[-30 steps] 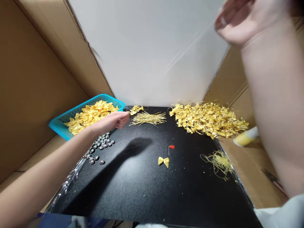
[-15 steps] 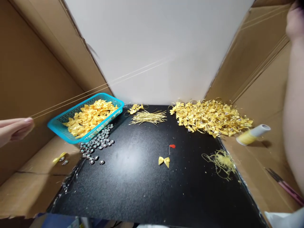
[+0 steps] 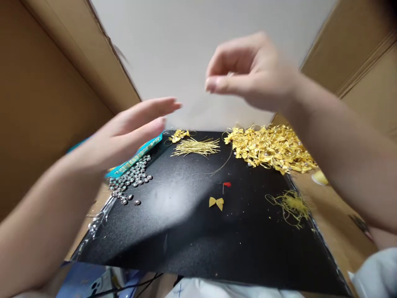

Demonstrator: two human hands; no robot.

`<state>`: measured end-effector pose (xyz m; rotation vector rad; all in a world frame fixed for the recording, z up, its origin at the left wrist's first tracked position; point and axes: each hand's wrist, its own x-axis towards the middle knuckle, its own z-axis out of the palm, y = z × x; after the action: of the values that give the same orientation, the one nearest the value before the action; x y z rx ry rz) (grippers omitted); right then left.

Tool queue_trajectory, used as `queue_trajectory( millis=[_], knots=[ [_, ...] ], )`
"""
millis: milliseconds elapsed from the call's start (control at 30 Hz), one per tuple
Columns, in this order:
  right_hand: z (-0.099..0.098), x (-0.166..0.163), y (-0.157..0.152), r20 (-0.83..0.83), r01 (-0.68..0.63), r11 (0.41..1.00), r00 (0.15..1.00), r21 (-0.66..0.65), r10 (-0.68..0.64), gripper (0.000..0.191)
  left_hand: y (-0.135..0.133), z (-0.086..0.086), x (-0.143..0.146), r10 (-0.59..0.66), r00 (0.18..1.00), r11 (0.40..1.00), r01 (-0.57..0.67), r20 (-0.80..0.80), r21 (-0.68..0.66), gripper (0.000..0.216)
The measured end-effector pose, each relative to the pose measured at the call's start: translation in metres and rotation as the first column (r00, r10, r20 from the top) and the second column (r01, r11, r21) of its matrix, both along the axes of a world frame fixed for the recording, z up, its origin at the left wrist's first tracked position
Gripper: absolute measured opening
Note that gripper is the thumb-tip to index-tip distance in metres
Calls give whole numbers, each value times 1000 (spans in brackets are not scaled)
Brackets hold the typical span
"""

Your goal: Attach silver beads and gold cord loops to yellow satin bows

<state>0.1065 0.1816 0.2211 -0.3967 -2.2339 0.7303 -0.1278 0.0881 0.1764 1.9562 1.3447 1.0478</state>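
Observation:
My right hand (image 3: 245, 70) is raised in front of the pale back wall, thumb and fingers pinched together. A small whitish bit shows between them, seemingly part of a thin thread. My left hand (image 3: 133, 126) hovers over the basket and beads, fingers stretched and thumb apart, slightly blurred. Below the hands, a loose thread (image 3: 221, 166) curves across the black board. A yellow ribbon bow (image 3: 216, 203) lies mid-board, just in front of a pin or needle with a red tip (image 3: 227, 184).
A turquoise basket (image 3: 136, 162), partly hidden, stands behind silver beads (image 3: 133, 178). Gold wire ties (image 3: 196, 147) lie at the back, beside a heap of gold bows (image 3: 269, 149). Thread scraps (image 3: 293, 207) lie right, near a partly covered spool (image 3: 319, 178). Cardboard walls (image 3: 56, 62) flank the board.
Both hands have come inward from the sides. The thread stretched taut between them now hangs slack, and my left hand has opened. My forearms now cover parts of the basket and spool.

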Motion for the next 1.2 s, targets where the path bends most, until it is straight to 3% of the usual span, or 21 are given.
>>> queue_trajectory(
  millis=[67, 133, 233, 367, 500, 567, 767, 933, 1200],
  knots=[
    [-11, -7, -8, 38, 2, 1000, 999, 7, -2, 12, 26, -7, 50, -262, 889, 944, 317, 375, -93, 47],
    [-25, -4, -11, 23, 103, 995, 994, 1, -103, 14, 44, -20, 83, -232, 772, 920, 372, 592, -125, 45],
    [-51, 10, -15, -2, 242, 970, 970, -5, -242, 14, 51, -48, 103, -183, 713, 880, 427, 677, -211, 44],
    [-96, 26, -26, -57, 305, 949, 949, -77, -309, 12, 40, -89, 101, -148, 632, 818, 511, 761, -265, 45],
    [-145, 35, -41, -9, 360, 897, 927, -256, -374, 9, 26, -128, 93, 4, 663, 835, 410, 749, -366, 38],
    [-167, 40, -47, 98, 425, 864, 905, -269, -415, 5, 20, -148, 87, 55, 701, 832, 361, 711, -420, 34],
    [-220, 50, -61, 504, 565, 825, 709, 14, -493, 17, 0, -191, 75, 132, 790, 783, 287, 599, -551, 34],
    [-239, 48, -66, 526, 570, 815, 665, 102, -530, 12, -10, -200, 75, 142, 779, 782, 290, 611, -551, 33],
    [-244, 46, -70, 508, 595, 804, 694, -5, -510, 4, -15, -202, 70, 75, 878, 842, 198, 472, -502, 34]
  ],
)
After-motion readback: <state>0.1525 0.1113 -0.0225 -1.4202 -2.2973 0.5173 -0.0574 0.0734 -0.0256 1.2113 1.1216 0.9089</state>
